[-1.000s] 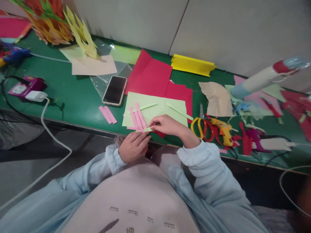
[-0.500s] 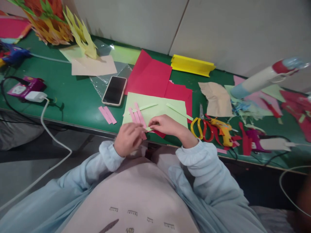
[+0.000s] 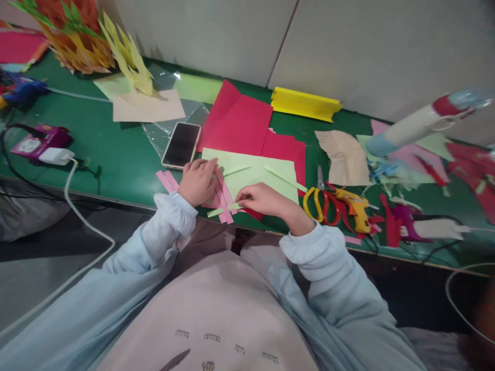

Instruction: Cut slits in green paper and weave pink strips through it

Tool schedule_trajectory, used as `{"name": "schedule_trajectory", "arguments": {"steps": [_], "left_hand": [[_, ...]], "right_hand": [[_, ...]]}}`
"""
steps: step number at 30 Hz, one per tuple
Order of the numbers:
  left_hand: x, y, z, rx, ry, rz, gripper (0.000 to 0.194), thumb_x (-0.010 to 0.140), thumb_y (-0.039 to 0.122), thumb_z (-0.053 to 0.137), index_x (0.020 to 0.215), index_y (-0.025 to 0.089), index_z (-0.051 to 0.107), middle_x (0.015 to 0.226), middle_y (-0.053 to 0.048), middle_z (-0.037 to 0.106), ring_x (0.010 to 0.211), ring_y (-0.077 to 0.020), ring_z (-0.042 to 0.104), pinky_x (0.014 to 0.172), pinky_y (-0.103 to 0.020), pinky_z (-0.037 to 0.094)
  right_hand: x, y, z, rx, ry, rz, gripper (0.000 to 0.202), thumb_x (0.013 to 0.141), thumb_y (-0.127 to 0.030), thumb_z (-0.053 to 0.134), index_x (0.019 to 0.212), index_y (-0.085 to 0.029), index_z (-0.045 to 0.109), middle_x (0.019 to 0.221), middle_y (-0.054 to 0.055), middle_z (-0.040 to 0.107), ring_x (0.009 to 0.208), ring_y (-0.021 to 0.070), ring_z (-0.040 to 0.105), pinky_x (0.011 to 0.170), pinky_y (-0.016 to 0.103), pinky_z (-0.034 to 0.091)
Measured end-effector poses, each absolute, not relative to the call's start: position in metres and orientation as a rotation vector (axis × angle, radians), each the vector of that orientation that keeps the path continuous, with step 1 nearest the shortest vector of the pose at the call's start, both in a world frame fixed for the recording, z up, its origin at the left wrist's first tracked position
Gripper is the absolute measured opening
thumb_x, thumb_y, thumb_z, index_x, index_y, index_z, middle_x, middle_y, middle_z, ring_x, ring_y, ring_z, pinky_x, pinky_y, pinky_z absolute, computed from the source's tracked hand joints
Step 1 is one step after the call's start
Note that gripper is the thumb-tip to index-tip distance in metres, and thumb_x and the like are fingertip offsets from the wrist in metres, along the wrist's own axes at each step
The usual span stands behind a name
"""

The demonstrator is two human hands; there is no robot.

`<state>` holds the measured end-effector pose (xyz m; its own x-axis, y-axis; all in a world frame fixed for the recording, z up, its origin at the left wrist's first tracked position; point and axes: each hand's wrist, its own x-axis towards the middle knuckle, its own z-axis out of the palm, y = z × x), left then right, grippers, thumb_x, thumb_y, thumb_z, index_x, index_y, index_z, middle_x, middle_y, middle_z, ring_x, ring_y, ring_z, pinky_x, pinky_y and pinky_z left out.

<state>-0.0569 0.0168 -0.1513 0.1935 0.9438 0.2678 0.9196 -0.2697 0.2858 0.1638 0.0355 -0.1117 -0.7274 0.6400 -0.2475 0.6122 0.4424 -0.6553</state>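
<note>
Several pink paper strips (image 3: 225,198) lie side by side over the near left part of a pale green sheet (image 3: 266,178). Crossing their lower ends is a light green paper strip (image 3: 215,212), woven among them. My right hand (image 3: 266,200) pinches this green strip at its right end, beside the pink ones. At the upper ends of the pink strips is my left hand (image 3: 198,181), its fingers curled in on a pink strip; the fingertips are partly hidden. Two loose green strips (image 3: 284,178) rest on the sheet.
A phone (image 3: 181,145), red paper (image 3: 240,116) and a yellow holder (image 3: 305,104) lie beyond. To the right are scissors (image 3: 320,198), a yellow glue gun (image 3: 358,208) and paper scraps. Leftward stand a purple power socket (image 3: 42,144) and spiky paper pieces (image 3: 131,59).
My left hand has moved up and away from the green strip to the far ends of the pink strips, uncovering the crossing. My right hand has stayed in place.
</note>
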Motion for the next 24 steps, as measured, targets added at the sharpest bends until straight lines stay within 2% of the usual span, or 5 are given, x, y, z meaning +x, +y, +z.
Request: {"name": "schedule_trajectory", "arguments": {"steps": [13,19,22,24], "left_hand": [[-0.055,0.007,-0.148,2.406,1.776,0.694,0.051,0.076,0.01,0.044,0.126,0.015,0.055,0.111,-0.009,0.073,0.113,-0.0312,0.058,0.098,-0.052,0.034],[-0.058,-0.006,-0.143,2.475,1.766,0.775,0.042,0.082,0.016,0.046,0.122,0.013,0.059,0.112,-0.014,0.071,0.111,-0.0314,0.059,0.098,-0.053,0.04],[-0.056,-0.027,-0.145,2.619,1.489,0.912,0.037,0.083,0.011,0.042,0.113,0.014,0.063,0.105,-0.013,0.072,0.1,-0.0259,0.064,0.089,-0.044,0.05],[-0.05,-0.042,-0.151,2.724,1.23,0.959,0.038,0.083,0.008,0.041,0.114,0.014,0.063,0.106,-0.011,0.073,0.099,-0.0233,0.065,0.09,-0.041,0.052]], "right_hand": [[0.152,0.051,-0.11,-1.159,-2.626,1.055,0.017,0.084,-0.013,0.058,0.09,-0.017,0.073,0.089,0.004,0.076,0.079,0.0151,0.067,0.07,0.024,0.044],[0.142,0.066,-0.107,-1.131,-2.674,0.972,0.017,0.085,-0.013,0.058,0.091,-0.018,0.072,0.094,0.005,0.075,0.083,0.0161,0.066,0.073,0.025,0.043],[0.14,0.071,-0.11,-1.097,-2.676,0.938,0.016,0.086,-0.016,0.058,0.092,-0.018,0.072,0.095,0.005,0.075,0.084,0.0162,0.066,0.073,0.025,0.042],[0.14,0.074,-0.111,-1.082,-2.672,0.914,0.015,0.085,-0.017,0.057,0.092,-0.018,0.071,0.095,0.005,0.074,0.083,0.016,0.065,0.073,0.025,0.041]]}}
